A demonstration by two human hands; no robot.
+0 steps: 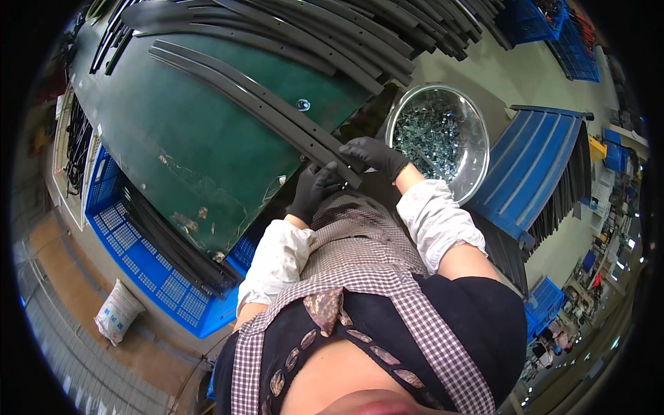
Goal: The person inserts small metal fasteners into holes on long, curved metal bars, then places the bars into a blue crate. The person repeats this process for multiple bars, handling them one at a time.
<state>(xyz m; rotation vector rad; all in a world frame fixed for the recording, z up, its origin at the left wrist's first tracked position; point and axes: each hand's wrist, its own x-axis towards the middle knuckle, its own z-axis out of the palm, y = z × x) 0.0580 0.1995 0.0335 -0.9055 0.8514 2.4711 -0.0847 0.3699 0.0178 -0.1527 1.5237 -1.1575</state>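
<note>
Both hands are in black gloves and both are bunched up at the near end of a long black strip [263, 104] lying slantwise across the green table [187, 152]. The left hand [315, 190] has its fingers curled narrow around the strip's end from underneath, so that one's clearly gripping it. The right hand [373, 153] sits on top right next to it, fingers bent and pressed down on the same end; whether there's a little metal piece pinched in there I honestly can't tell, the glove hides it. So the strip is on the table with its near tip held between the two hands, right at the table's edge in front of the person's checked apron [360, 249]. Just beside the right hand there's a big steel bowl [401, 111] full of small shiny metal clips [436, 138], and a whole heap of similar black strips [346, 34] is stacked at the far end of the table. Blue crates [149, 259] with more strips sit down on the left. My guess is they're fitting something onto the strip's end, and the next bit needs the left hand to keep it steady while the right lines things up square.
</note>
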